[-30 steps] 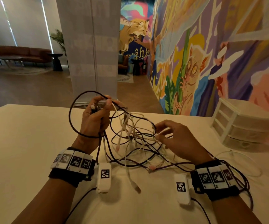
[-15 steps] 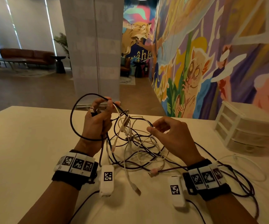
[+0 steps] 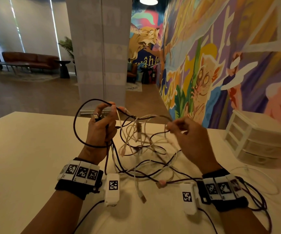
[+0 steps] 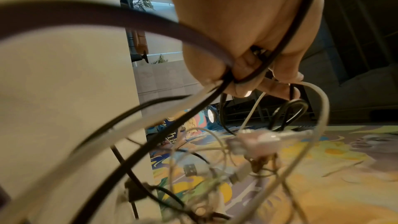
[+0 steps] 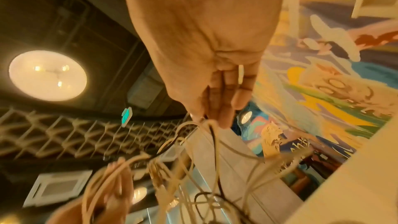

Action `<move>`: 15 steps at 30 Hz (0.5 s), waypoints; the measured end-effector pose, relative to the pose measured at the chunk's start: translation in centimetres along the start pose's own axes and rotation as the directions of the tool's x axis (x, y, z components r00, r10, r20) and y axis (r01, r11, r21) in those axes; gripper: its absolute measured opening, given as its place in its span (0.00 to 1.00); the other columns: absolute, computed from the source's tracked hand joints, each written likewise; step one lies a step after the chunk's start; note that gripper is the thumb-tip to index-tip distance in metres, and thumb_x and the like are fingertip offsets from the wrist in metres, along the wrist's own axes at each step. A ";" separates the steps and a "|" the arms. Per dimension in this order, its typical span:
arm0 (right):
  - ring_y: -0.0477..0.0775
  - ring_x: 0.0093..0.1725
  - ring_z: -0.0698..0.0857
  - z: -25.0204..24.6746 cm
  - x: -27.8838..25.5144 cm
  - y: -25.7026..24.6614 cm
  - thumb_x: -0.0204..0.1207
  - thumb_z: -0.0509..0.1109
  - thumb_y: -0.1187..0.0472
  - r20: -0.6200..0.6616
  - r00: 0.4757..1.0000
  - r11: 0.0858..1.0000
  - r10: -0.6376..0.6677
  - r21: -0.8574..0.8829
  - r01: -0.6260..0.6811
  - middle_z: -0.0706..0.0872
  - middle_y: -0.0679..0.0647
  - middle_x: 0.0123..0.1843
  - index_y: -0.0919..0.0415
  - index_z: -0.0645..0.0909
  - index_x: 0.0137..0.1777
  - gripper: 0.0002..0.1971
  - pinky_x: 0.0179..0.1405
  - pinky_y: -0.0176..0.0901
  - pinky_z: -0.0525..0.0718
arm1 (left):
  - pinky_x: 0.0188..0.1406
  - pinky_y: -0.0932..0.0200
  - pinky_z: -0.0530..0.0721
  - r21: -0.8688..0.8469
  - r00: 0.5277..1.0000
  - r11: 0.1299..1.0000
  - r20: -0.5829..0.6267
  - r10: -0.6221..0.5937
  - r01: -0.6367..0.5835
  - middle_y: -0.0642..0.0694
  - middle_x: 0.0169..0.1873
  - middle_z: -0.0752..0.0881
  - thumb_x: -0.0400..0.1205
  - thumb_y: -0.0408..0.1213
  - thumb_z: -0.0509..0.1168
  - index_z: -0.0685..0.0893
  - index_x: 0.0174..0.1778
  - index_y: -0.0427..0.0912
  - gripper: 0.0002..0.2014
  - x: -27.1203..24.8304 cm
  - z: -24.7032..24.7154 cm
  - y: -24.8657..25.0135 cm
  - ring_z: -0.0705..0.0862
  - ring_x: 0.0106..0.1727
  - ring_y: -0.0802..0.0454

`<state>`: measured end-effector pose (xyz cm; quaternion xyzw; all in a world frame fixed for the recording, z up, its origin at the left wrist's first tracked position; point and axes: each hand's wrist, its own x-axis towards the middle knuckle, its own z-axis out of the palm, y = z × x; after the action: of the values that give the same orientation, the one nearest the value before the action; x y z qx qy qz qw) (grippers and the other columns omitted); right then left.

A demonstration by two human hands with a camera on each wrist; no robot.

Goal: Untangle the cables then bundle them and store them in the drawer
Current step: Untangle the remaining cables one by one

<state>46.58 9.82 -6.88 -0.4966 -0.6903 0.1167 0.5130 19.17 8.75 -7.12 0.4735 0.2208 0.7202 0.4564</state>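
A tangle of black and white cables (image 3: pixel 143 146) hangs between my two raised hands above the cream table (image 3: pixel 26 149). My left hand (image 3: pixel 102 125) grips a black cable (image 3: pixel 76 125) that loops out to the left, and a USB plug (image 3: pixel 96 116) sticks up from the fist. The left wrist view shows those fingers (image 4: pixel 247 67) curled round black and white strands. My right hand (image 3: pixel 185 132) pinches strands of the tangle at its fingertips; in the right wrist view the cables (image 5: pixel 204 125) run down from them. A white drawer unit (image 3: pixel 254 135) stands at the right.
A loose white cable (image 3: pixel 263 176) lies on the table near the drawer unit. Black leads (image 3: pixel 261 205) trail from my right wrist band. A painted mural wall (image 3: pixel 220 56) rises behind the table's right side, and a grey pillar (image 3: pixel 100 48) stands beyond the far edge.
Both hands have risen and lifted the tangle higher off the table. My right hand, open over the cables a second ago, has closed its fingertips on strands and pulled them up and right.
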 end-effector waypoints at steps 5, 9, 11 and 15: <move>0.44 0.46 0.94 -1.7 1.2 -2.2 0.90 0.73 0.53 0.067 0.997 0.989 -0.039 0.146 0.029 0.94 0.44 0.44 0.51 0.86 0.54 0.05 0.54 0.44 0.93 | 0.13 0.64 0.59 -0.066 0.999 0.998 -0.021 -0.025 0.023 0.39 0.36 0.73 0.85 0.44 0.74 0.88 0.61 0.51 0.09 0.2 -0.4 -0.6 0.61 0.18 0.59; 0.60 0.44 0.94 -3.1 3.3 -4.6 0.90 0.73 0.55 0.070 0.998 0.954 -0.001 0.300 -0.020 0.94 0.55 0.43 0.58 0.87 0.58 0.07 0.46 0.57 0.97 | 0.13 0.63 0.57 -0.062 1.000 0.998 -0.006 -0.017 0.017 0.33 0.46 0.81 0.85 0.44 0.73 0.89 0.59 0.52 0.08 0.3 -0.4 -0.9 0.63 0.17 0.59; 0.63 0.45 0.95 -3.3 3.7 -5.6 0.89 0.74 0.60 0.204 0.979 0.917 -0.003 0.392 -0.078 0.95 0.61 0.46 0.62 0.85 0.60 0.06 0.48 0.63 0.97 | 0.16 0.59 0.54 -0.055 0.999 0.998 -0.026 -0.030 0.029 0.37 0.44 0.83 0.86 0.43 0.71 0.89 0.59 0.52 0.07 0.4 -0.5 -1.0 0.64 0.18 0.59; 0.62 0.47 0.95 -4.3 4.4 -6.2 0.90 0.71 0.62 0.061 0.998 0.835 -0.030 0.550 -0.008 0.93 0.62 0.47 0.60 0.79 0.63 0.06 0.46 0.49 0.94 | 0.19 0.59 0.59 0.007 0.997 1.000 0.074 -0.027 0.026 0.43 0.40 0.85 0.83 0.48 0.75 0.87 0.63 0.47 0.16 0.3 0.1 -0.5 0.69 0.21 0.56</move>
<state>46.68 8.90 1.86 -0.3200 -0.6473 0.3236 0.6114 19.42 9.23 -7.27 0.4983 0.2120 0.6954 0.4723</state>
